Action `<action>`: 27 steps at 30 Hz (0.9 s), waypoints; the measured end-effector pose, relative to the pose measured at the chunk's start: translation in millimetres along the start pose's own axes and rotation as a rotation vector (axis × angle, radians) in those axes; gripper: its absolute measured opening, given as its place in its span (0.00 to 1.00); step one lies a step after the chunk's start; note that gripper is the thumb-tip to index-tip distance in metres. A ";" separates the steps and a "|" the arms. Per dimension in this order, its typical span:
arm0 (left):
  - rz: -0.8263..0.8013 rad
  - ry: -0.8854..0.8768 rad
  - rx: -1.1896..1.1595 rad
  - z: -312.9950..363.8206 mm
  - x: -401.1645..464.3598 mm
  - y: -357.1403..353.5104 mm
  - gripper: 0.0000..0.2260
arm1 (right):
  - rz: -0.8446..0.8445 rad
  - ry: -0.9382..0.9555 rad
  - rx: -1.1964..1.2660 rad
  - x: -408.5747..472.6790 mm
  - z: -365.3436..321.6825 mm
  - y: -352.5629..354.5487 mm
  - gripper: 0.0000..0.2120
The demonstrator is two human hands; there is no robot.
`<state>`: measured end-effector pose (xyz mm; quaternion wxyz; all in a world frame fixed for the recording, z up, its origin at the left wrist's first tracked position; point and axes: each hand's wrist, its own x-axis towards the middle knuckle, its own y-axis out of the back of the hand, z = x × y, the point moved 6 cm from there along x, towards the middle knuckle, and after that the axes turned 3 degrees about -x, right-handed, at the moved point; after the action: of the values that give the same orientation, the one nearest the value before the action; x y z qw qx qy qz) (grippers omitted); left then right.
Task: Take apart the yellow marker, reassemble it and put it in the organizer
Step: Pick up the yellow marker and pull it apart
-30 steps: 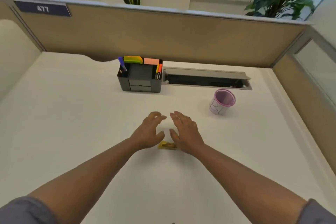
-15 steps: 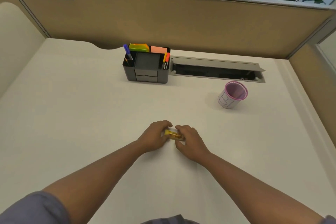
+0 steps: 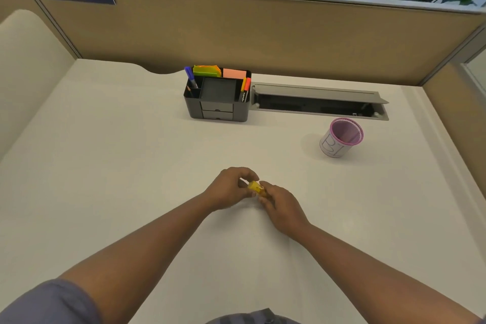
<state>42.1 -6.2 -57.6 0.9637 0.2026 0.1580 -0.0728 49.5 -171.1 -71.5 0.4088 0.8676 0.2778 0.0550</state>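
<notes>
Your 2 forearms reach in from the near edge and meet at the middle of the desk (image 3: 105, 166). Your left hand (image 3: 228, 188) curls its fingers (image 3: 246, 173) shut around one end of the marker (image 3: 255, 187); your right hand (image 3: 282, 205) pinches the other end. The marker lies tilted between them, just above the desk. The organizer (image 3: 218, 108) stands well beyond, against the partition (image 3: 263, 34), with a cable tray (image 3: 318, 101) just to its right. A pink cup (image 3: 342, 138) sits to the right, well apart. Bare desk spreads wide to the left and right of your hands.
</notes>
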 end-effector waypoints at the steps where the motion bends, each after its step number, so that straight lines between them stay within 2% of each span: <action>1: 0.003 -0.003 -0.006 0.3 0.2 1.1 0.12 | 0.008 -0.013 0.013 -1.0 0.8 0.3 0.14; 11: 0.036 -0.039 -0.036 2.1 0.8 2.3 0.15 | 0.049 0.025 0.022 1.7 -0.4 1.2 0.14; 18: 0.066 -0.063 0.019 2.9 0.9 5.2 0.13 | 0.021 0.014 0.119 0.5 -3.4 0.0 0.17; 27: 0.088 -0.052 0.019 5.3 -1.6 8.5 0.14 | 0.090 0.020 0.021 6.8 -2.2 2.5 0.17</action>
<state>43.8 -0.6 -49.4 0.9679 0.2163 0.1229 -0.0371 55.5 -167.3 -69.1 0.3941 0.8828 0.2432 0.0788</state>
